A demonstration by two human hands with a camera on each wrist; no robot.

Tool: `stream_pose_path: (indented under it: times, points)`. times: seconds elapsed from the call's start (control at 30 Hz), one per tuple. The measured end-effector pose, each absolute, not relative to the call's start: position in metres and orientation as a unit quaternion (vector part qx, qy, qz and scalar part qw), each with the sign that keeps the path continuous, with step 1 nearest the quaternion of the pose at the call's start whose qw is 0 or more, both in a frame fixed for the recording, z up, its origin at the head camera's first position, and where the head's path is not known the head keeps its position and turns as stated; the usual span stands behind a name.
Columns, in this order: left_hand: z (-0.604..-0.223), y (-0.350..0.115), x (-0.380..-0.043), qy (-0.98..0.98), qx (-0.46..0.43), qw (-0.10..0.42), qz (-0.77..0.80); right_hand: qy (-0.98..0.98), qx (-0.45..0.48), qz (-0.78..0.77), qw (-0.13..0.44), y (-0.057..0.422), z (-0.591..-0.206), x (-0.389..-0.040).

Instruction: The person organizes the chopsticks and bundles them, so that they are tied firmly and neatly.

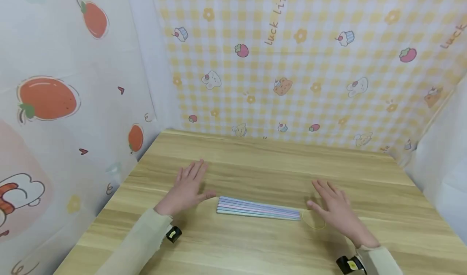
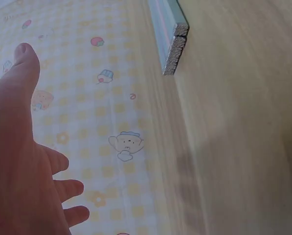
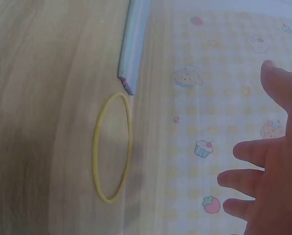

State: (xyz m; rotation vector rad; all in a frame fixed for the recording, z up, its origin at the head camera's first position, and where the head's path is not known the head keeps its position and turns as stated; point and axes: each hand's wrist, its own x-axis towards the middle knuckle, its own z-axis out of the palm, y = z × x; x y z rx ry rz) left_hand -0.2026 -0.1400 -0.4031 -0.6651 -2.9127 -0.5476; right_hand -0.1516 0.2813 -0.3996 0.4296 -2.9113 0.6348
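Several long, thin pastel strips in blue, lilac, pink and mint lie side by side on the wooden table. Their left ends look grey and rough in the left wrist view. My left hand is held out just past that end, fingers extended and thumb toward the strips, touching none of them. Beyond the other end, my right hand is stretched out with its fingers apart and nothing in it. A yellow rubber band lies in a loop between the strips' right end and my right hand.
A yellow checked cloth with cartoon prints hangs behind the table. To the left stands a white cloth printed with red fruit, and a white cloth hangs at the right. A small black device is strapped at the left wrist.
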Motion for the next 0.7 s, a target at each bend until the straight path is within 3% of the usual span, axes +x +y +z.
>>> stream_pose_path:
  times: [0.3, 0.7]
  points:
    - [-0.418, -0.118, -0.195, -0.957, -0.232, -0.005, -0.175, -0.959, 0.205, 0.173, 0.096, 0.260, -0.417, -0.151]
    - [-0.435, -0.095, -0.197, -0.941, -0.299, -0.016, -0.157, -0.953, 0.230, 0.195, 0.039, 0.236, -0.435, -0.157]
